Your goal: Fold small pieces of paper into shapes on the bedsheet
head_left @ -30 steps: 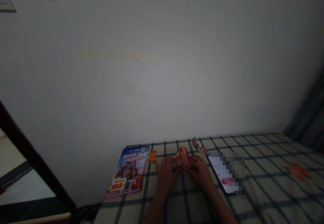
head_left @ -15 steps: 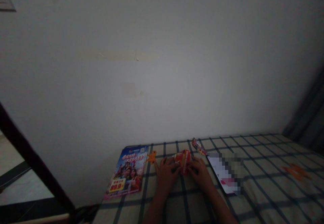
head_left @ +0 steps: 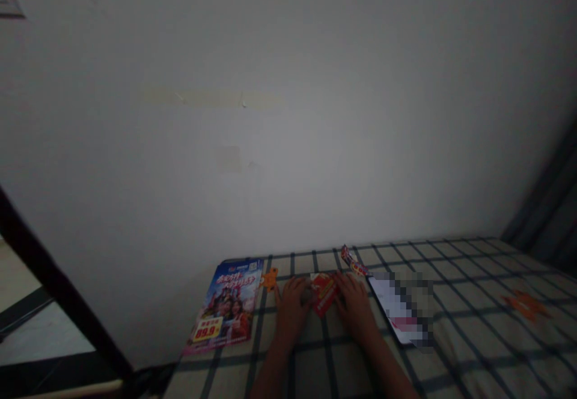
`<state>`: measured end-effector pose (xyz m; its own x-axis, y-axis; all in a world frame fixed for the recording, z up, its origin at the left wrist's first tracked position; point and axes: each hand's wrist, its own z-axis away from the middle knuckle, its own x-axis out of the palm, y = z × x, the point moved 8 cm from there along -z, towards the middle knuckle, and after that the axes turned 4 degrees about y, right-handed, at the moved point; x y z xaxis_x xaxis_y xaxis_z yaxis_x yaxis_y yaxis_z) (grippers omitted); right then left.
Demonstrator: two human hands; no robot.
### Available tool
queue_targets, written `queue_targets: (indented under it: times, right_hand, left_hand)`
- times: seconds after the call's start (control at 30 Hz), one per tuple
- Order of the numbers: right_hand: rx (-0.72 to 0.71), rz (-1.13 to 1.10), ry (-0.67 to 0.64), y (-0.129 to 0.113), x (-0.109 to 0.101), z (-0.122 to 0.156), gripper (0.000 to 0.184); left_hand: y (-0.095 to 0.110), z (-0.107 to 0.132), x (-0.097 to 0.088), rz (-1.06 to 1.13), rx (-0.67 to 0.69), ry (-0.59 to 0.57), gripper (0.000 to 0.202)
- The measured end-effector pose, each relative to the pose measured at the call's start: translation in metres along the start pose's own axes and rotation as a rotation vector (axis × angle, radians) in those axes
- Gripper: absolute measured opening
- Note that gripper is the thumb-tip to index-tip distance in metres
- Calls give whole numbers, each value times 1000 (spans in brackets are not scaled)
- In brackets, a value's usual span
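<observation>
Between my hands lies a folded red paper with yellow print and a white patch. It looks flattened into a roughly diamond shape on the checked cloth. My left hand is at its left edge, fingers bent and pressed against it. On the other side my right hand grips the right edge with curled fingers. The fingertips are small and dark, so their exact hold is hard to see.
Left of my hands is a stack of printed flyers, with an orange paper cutout beside it. A crumpled wrapper and a phone-like slab lie to the right. Another orange cutout is farther right. A wall stands behind.
The red paper was raised and partly folded upright between my fingers; now it lies flatter, with its corner toward me. Both hands have settled lower onto its sides.
</observation>
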<state>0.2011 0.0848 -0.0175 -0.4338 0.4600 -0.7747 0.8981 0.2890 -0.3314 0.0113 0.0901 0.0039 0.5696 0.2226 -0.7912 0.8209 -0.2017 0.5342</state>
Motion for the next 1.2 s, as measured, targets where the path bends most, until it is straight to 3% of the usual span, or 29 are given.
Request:
queue_targets:
  times: [0.2, 0.6, 0.9, 1.2]
  right_hand:
    - [-30, 83, -104, -8, 7, 3, 49]
    - [-19, 96, -62, -9, 5, 4, 49]
    - [-19, 122, -6, -11, -1, 4, 46]
    - [-65, 46, -13, -12, -7, 3, 35]
  left_hand:
    - [-2, -3, -9, -15, -5, -10, 16]
    - [2, 1, -14, -13, 1, -11, 13]
    - [-3, -3, -8, -91, 52, -109, 41]
    - [-5, -4, -12, -46, 101, -103, 32]
